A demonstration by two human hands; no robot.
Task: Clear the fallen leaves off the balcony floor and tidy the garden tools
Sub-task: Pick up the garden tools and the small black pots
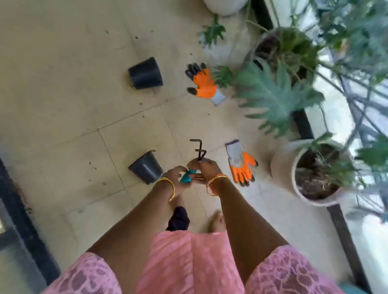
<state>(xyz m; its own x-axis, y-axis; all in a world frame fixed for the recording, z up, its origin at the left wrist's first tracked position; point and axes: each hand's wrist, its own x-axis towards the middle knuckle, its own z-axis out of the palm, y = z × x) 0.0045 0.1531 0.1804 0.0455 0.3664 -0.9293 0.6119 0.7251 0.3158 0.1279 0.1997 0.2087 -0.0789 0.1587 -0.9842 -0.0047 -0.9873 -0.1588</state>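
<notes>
Both my hands meet over the tiled floor [69,87] around a small hand rake [198,150] with black bent prongs and a teal handle. My left hand [176,178] grips the teal handle. My right hand [206,169] pinches the rake near the base of the prongs. One orange and grey garden glove [204,84] lies further off on the tiles. A second glove [241,164] lies just right of my right hand. A fallen green leaf [212,32] rests on the floor near the top.
Two black plastic pots lie tipped over on the floor [146,73] [147,168]. Potted plants in pale planters [282,165] [224,2] line the right side by the railing [352,112]. A dark door frame [21,211] runs along the left. My feet stand below my hands.
</notes>
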